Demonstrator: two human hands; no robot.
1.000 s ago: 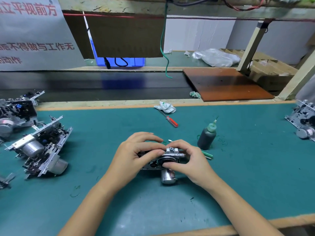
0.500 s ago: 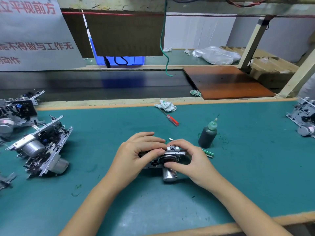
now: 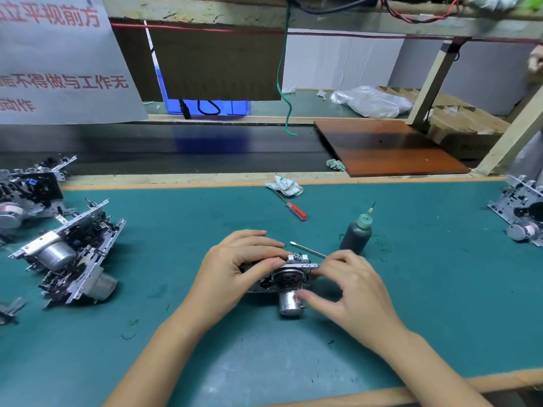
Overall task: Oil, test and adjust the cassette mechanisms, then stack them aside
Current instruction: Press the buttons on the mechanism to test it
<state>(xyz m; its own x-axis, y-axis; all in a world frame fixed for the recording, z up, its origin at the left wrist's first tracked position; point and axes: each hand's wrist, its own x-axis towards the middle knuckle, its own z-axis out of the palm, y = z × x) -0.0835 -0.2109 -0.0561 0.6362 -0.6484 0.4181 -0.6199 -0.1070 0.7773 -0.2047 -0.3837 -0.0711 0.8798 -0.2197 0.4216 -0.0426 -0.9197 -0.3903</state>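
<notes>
Two hands work one mechanism (image 3: 282, 277) at mid-table (image 3: 440, 289): the left hand (image 3: 238, 271) grips its frame, the right hand (image 3: 349, 286) pinches its motor end, oil bottle (image 3: 357, 235) nearby.

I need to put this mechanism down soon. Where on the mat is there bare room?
Bare mat lies between the oil bottle and the right-edge mechanisms, and along the near edge. The left side is crowded with the stack. The screwdriver and rag lie behind the hands.
</notes>
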